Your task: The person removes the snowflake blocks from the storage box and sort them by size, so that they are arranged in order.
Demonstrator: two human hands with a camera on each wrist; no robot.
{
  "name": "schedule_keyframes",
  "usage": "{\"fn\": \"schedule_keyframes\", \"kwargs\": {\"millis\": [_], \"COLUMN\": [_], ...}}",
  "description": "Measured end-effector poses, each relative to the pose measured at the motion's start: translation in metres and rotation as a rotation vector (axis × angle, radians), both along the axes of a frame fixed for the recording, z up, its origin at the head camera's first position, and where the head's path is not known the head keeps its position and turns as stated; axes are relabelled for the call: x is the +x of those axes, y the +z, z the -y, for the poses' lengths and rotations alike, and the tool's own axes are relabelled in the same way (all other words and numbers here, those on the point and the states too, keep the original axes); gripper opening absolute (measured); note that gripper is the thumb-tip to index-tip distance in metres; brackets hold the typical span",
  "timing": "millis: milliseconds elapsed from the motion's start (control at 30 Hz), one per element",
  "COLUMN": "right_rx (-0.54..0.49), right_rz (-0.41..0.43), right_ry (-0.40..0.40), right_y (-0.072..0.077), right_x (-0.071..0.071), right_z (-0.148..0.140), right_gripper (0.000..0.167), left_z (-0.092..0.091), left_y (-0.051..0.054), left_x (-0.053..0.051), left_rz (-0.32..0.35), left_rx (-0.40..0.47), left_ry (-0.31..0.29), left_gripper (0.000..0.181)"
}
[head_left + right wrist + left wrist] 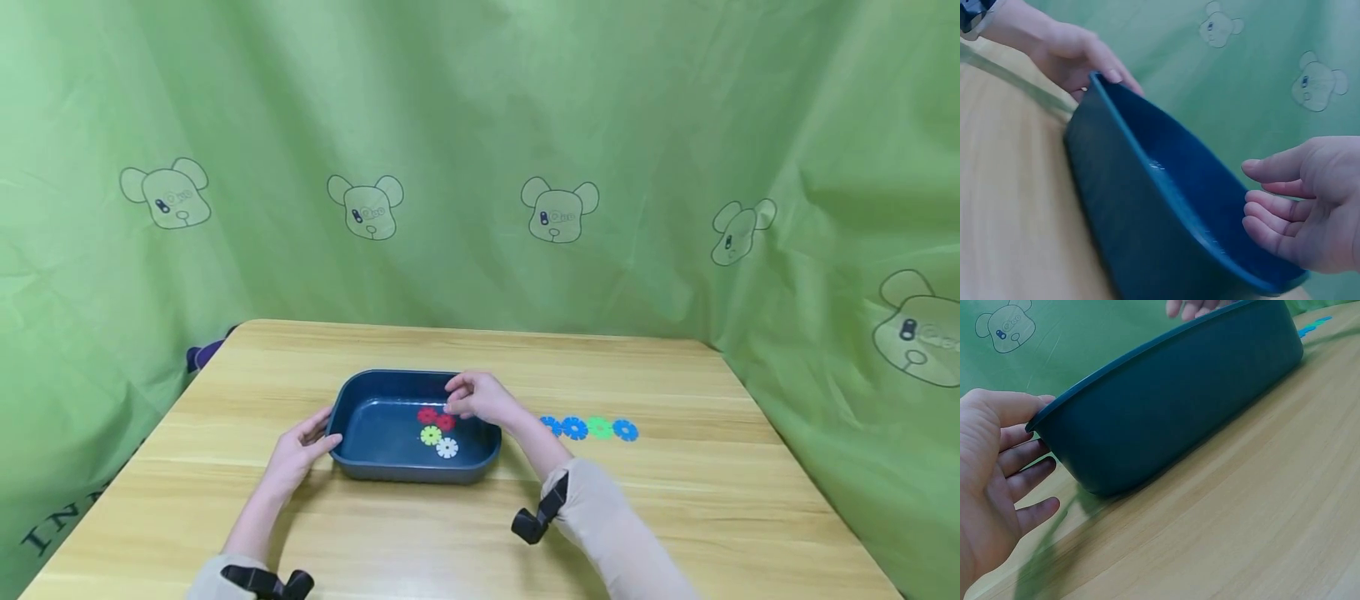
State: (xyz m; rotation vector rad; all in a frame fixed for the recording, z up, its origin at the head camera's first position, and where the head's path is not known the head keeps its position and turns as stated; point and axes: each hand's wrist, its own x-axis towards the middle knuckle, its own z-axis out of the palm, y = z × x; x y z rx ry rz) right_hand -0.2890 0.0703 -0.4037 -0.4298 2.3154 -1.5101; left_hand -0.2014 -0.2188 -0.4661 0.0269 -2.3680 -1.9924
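A dark blue plastic basin point(382, 472) stands on the table. Inside it, toward its right side, lie two red notched discs point(427, 415), a yellow-green disc point(431, 435) and a white disc point(447, 448). My left hand point(297, 450) holds the basin's left end, thumb over the rim and the other fingers outside the wall, as the left wrist view shows. Over the basin's right part hovers my right hand point(483, 400), its fingers loosely bent. In the right wrist view nothing shows between that thumb and the fingers, which stand apart.
To the right of the basin, a row of notched discs lies on the wooden table point(675, 500): blue discs point(575, 428) with a green disc point(600, 427) among them. A green curtain point(465, 275) with bear-head prints hangs behind and at the sides.
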Motion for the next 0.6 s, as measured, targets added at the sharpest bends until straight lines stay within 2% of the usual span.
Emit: {"fn": "schedule_keyframes", "kwargs": {"millis": [167, 467, 600], "right_rx": [0.036, 0.306, 0.424], "right_rz": [0.037, -0.024, -0.078], "right_ry": [-0.042, -0.06, -0.056], "right_y": [-0.013, -0.027, -0.029], "right_x": [0.002, 0.004, 0.006], "right_z": [0.01, 0.022, 0.024], "right_gripper": [0.039, 0.028, 0.029], "left_z": [0.001, 0.001, 0.001], "left_y": [-0.001, -0.001, 0.0], "left_x": [0.0, -0.001, 0.0], "left_rz": [0.0, 0.0, -0.007], "left_rx": [0.0, -0.014, -0.014], "left_ry": [0.001, -0.002, -0.001], "left_gripper": [0.055, 0.056, 0.055]}}
